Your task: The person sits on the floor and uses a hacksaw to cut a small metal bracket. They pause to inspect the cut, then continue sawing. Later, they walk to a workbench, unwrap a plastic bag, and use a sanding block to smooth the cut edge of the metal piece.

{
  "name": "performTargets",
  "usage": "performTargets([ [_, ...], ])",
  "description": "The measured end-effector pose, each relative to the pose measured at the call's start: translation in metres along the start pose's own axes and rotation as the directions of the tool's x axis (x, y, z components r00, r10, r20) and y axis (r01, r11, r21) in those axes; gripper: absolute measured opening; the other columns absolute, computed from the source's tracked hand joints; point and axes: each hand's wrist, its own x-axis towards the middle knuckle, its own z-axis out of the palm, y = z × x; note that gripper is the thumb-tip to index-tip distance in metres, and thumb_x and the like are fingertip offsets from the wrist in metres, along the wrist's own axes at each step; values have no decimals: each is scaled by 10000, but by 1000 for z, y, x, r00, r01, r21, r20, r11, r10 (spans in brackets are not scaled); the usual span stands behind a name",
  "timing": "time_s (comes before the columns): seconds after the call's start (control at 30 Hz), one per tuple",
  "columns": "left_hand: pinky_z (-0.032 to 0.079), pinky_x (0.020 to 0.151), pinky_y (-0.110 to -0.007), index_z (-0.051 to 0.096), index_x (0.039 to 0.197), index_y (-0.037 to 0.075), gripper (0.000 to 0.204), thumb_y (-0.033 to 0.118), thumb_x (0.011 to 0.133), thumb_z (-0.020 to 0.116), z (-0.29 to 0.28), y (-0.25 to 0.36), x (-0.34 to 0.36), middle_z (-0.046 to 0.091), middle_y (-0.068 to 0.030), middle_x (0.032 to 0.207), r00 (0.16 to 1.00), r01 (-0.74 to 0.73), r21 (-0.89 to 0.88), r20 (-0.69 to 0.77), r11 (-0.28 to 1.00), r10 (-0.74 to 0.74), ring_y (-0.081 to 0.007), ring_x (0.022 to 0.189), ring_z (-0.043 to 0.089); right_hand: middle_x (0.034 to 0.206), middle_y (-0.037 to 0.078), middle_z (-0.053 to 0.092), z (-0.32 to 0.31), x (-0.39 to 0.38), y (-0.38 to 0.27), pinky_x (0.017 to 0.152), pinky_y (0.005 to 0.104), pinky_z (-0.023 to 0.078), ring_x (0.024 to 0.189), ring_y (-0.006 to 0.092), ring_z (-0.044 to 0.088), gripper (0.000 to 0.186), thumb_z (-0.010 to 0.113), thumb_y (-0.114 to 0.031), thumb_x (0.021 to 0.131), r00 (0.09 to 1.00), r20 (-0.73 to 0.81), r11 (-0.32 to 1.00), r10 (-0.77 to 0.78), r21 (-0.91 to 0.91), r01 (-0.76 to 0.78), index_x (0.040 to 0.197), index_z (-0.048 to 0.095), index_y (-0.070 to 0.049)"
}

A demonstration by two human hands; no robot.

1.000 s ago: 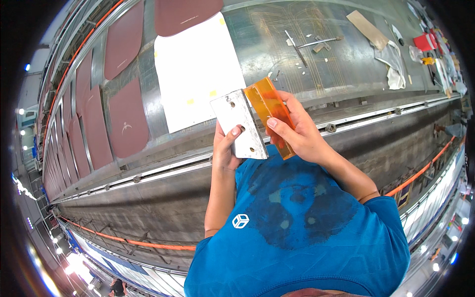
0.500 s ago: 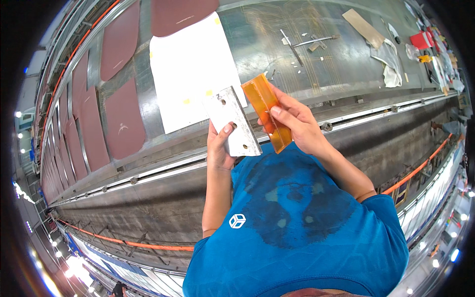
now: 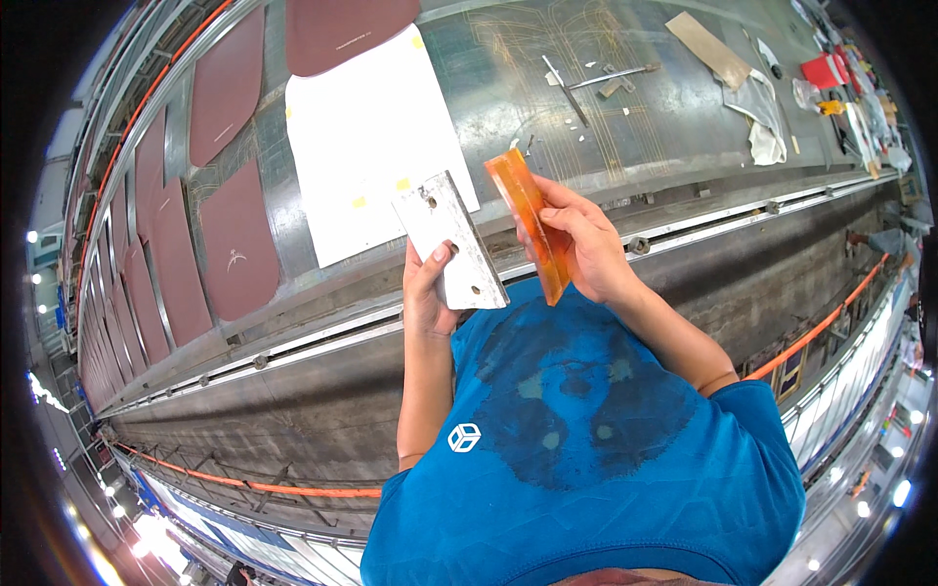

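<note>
My left hand (image 3: 427, 286) grips a whitish rectangular metal plate (image 3: 459, 254) with several round holes, thumb on its face and the fingers hidden behind. In my right hand (image 3: 586, 244) is a translucent amber-orange slab (image 3: 528, 220), its narrow edge turned partly up and the thumb pressed on its side. A small gap separates the slab from the plate. Both are held in front of my blue shirt, near the table's front edge. Beyond the plate a white sheet (image 3: 376, 146) with small yellow tape pieces lies on the table.
Maroon panels (image 3: 239, 239) cover the table's left side. A metal rail (image 3: 293, 342) runs along the front edge. Thin metal tools (image 3: 611, 78) lie farther back. A tan strip (image 3: 705, 49), a whitish cloth (image 3: 765, 132) and a red box (image 3: 824, 70) are at the right.
The amber slab has turned in my right hand, showing less of its broad face and more of its edge. It stands slightly farther from the plate, which my left hand keeps holding.
</note>
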Motion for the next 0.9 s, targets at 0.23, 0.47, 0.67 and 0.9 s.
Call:
performTargets([
  [0.23, 611, 788, -418, 427, 1341, 32, 548, 145, 864, 673, -1, 1, 1, 637, -151, 1104, 1000, -31, -11, 2, 999, 31, -251, 943, 677, 1040, 77, 562, -8, -5, -5, 644, 255, 455, 737, 125, 541, 544, 413, -419, 1039, 987, 142, 997, 70, 9, -72, 1425, 410, -36],
  [0.47, 577, 854, -369, 380, 1380, 51, 634, 60, 832, 700, 18, 8, -5, 596, -132, 1169, 999, -43, 32, -13, 999, 43, -208, 1037, 632, 870, 19, 540, 13, -11, -9, 707, 251, 434, 799, 91, 514, 373, 466, -281, 1045, 979, 54, 849, -197, -489, 198, 1225, 604, 16],
  [0.67, 567, 873, -380, 357, 1405, 53, 680, 51, 825, 711, 25, 13, -8, 582, -149, 1207, 1000, -25, 118, 2, 993, 25, -221, 1058, 633, 873, 27, 545, 17, -10, -21, 707, 243, 420, 794, 76, 499, 330, 501, -227, 1034, 957, 75, 766, -280, -584, 270, 1179, 620, 44],
  [0.9, 566, 889, -381, 342, 1412, 37, 707, 45, 814, 720, 40, 13, -11, 575, -165, 1240, 1000, -26, 165, 16, 986, 24, -230, 1063, 638, 848, -4, 564, 18, -8, -15, 665, 216, 419, 751, 52, 503, 339, 497, -254, 1040, 967, -7, 859, -256, -461, 224, 1176, 627, 29],
])
